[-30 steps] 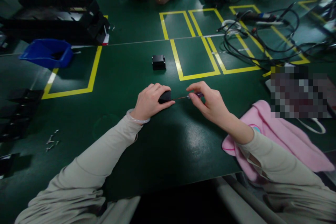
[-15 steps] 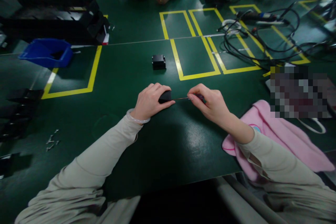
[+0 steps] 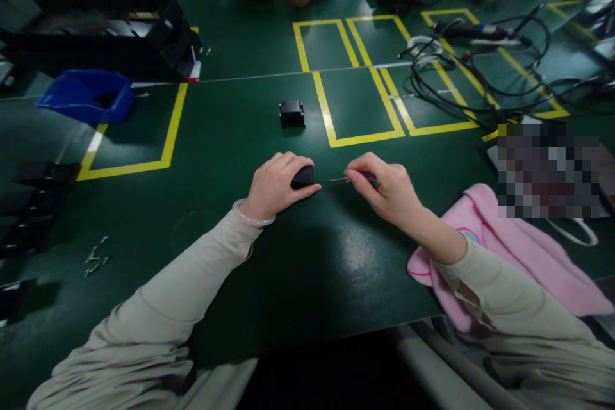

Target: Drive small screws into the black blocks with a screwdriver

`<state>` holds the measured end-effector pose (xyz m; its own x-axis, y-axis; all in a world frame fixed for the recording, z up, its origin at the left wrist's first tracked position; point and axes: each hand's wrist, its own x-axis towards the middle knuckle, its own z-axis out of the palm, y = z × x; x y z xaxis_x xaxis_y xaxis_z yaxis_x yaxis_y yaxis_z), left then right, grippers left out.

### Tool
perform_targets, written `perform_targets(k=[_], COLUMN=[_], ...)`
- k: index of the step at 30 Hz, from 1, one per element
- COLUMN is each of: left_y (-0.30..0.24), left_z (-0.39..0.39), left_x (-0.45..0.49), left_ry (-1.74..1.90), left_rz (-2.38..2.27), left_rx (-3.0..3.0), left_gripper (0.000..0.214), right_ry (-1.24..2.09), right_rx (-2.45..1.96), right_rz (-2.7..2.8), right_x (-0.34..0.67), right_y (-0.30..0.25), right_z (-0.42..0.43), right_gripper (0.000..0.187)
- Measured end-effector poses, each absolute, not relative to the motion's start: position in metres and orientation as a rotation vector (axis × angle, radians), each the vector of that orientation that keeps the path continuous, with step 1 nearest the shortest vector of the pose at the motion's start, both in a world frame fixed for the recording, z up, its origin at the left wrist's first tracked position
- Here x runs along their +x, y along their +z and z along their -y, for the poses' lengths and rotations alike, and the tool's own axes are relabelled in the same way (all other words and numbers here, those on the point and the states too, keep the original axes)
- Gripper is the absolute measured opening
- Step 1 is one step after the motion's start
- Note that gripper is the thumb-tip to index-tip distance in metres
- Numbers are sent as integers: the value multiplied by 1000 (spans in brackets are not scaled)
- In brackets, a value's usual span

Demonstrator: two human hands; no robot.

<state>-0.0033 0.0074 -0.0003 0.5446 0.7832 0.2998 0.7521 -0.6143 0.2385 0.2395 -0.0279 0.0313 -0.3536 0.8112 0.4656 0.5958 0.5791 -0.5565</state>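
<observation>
Head camera: On the green desk (image 3: 307,288), our left grip (image 3: 277,187) wraps around a black block (image 3: 302,177). Our right grip (image 3: 382,187) pinches a thin-shafted tool (image 3: 334,180), pointed toward the block.

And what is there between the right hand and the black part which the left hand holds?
The head view shows a thin metal shaft there, running from the right hand towards the black part in the left hand.

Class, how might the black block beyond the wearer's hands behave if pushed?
The black block looks stiff, judging by its crisp edges. Its boxy shape makes rolling unlikely. It might slide fairly readily, since the green tabletop looks smooth and shiny.
</observation>
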Motion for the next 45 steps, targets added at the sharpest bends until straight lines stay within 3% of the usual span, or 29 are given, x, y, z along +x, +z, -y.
perform_targets(k=[24, 29, 36, 41, 45], left_y=[0, 0, 0, 0, 0], left_z=[-7, -8, -7, -7, -8], left_x=[-3, -3, -3, -3, -3], left_ry=[582, 577, 582, 574, 573], left_rz=[-1340, -1337, -1340, -1345, -1344], left_rx=[2683, 2668, 2680, 2683, 2676], left_gripper=[47, 45, 45, 46, 45], right_ry=[344, 340, 332, 350, 357], right_rx=[-1098, -1121, -1119, -1146, -1142], right_rz=[2090, 2099, 2113, 2068, 2088], right_x=[240, 239, 239, 239, 240], right_y=[31, 32, 33, 31, 31], right_z=[29, 30, 30, 30, 29], right_gripper=[13, 20, 13, 22, 14])
